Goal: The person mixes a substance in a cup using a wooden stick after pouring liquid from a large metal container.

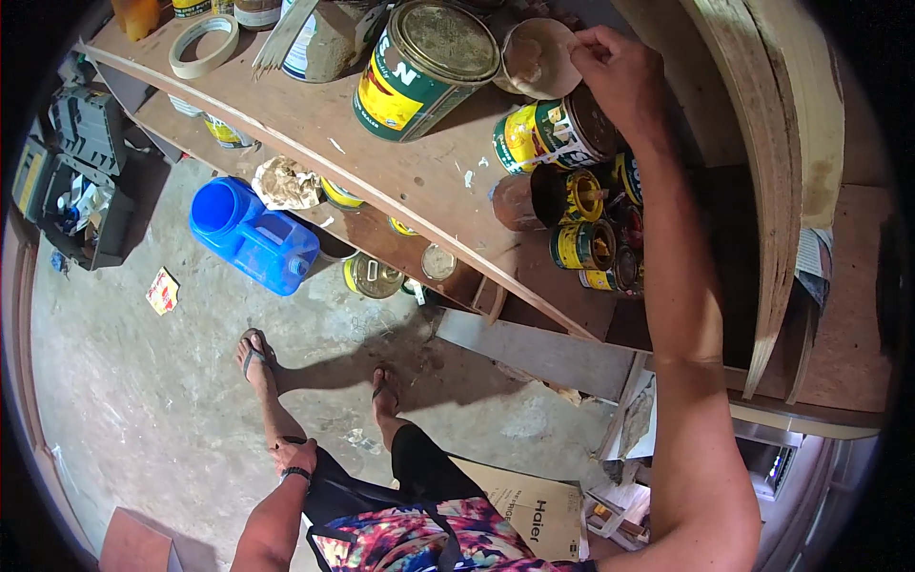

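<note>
My right hand (620,76) reaches over the shelf, its fingertips pinched at the rim of a pale round tub (536,59) with brown residue inside. Left of that tub stands a big green and yellow paint can (396,91) with a dirty lid. A second green and yellow can (534,138) sits below the tub, close to my right wrist. Down at the lower left, my left hand (294,456) rests on my knee with the fingers laid over it, holding no object.
Several small open cans (583,246) crowd beside my right forearm. A roll of tape (203,46) lies on the shelf (315,143). Curved wooden boards (777,191) rise at the right. On the floor are a blue jug (253,238) and an open grey toolbox (91,210).
</note>
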Available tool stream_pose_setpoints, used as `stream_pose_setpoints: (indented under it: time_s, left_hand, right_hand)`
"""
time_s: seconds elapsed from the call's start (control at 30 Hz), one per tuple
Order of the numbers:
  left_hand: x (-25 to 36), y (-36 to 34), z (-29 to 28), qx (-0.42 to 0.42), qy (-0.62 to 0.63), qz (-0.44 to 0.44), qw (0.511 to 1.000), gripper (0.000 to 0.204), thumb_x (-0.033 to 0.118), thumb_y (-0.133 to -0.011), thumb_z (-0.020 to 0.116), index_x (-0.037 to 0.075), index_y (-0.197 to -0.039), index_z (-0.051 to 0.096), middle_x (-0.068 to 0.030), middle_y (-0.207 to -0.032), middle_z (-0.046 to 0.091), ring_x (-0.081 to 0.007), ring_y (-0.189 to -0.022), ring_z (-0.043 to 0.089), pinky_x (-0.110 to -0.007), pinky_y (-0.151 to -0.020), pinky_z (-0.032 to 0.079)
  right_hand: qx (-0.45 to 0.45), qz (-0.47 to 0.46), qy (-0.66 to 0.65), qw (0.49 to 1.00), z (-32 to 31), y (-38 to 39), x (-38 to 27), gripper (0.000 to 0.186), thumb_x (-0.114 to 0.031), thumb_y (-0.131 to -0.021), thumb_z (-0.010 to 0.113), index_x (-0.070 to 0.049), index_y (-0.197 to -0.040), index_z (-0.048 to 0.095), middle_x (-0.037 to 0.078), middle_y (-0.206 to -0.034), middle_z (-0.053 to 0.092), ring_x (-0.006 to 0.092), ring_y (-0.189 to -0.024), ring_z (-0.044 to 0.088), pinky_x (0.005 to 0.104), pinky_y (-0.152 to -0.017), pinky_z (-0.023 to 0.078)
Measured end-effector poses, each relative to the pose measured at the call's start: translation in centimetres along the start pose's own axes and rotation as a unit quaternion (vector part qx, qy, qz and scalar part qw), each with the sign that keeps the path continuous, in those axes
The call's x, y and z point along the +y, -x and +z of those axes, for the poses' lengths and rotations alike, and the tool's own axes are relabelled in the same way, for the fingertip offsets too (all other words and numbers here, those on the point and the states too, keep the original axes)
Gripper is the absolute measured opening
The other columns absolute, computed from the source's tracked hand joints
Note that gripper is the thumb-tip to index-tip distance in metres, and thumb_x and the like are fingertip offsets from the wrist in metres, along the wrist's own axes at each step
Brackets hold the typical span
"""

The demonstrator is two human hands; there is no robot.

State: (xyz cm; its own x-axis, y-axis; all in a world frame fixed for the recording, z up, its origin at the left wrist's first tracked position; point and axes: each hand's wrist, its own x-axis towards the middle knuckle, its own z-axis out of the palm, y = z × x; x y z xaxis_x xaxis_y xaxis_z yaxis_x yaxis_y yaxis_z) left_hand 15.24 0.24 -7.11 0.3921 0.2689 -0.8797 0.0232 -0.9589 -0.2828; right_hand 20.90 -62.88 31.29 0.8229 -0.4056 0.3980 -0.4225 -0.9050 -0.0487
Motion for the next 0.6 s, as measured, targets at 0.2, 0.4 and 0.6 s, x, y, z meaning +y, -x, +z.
stream_pose_setpoints:
  time_s: [0.2,0.4,0.6]
  left_hand:
    - [-0.4,-0.7,0.2,0.012,-0.004,0.007,1.000,0.099,0.046,-0.076,0.077,0.011,-0.158,0.034,-0.0206,-0.154,0.040,-0.0423,-0.132,0.055,-0.050,-0.109,0.047]
    - [0.1,0.0,-0.6,-0.002,-0.013,0.005,1.000,0.099,0.048,-0.077,0.077,0.011,-0.157,0.034,-0.0204,-0.150,0.043,-0.0419,-0.132,0.056,-0.050,-0.108,0.047]
    - [-0.3,-0.9,-0.1,0.008,0.001,0.009,1.000,0.097,0.047,-0.076,0.077,0.013,-0.157,0.035,-0.0210,-0.147,0.044,-0.0426,-0.130,0.056,-0.051,-0.107,0.048]
  right_hand:
    - [0.040,-0.085,0.032,0.995,-0.8,0.8,-1.4,0.012,-0.009,-0.087,0.074,-0.004,-0.097,0.074,0.006,-0.077,0.072,0.0141,-0.066,0.068,0.0301,-0.063,0.053]
    - [0.085,-0.119,0.035,0.989,-1.3,1.0,-2.3,0.010,-0.008,-0.087,0.073,-0.004,-0.096,0.074,0.005,-0.076,0.070,0.0115,-0.063,0.064,0.0288,-0.060,0.051]
    - [0.062,-0.054,0.010,0.997,-1.6,0.7,-1.2,0.016,-0.016,-0.090,0.073,-0.003,-0.100,0.075,0.006,-0.082,0.074,0.0139,-0.072,0.070,0.0304,-0.068,0.054]
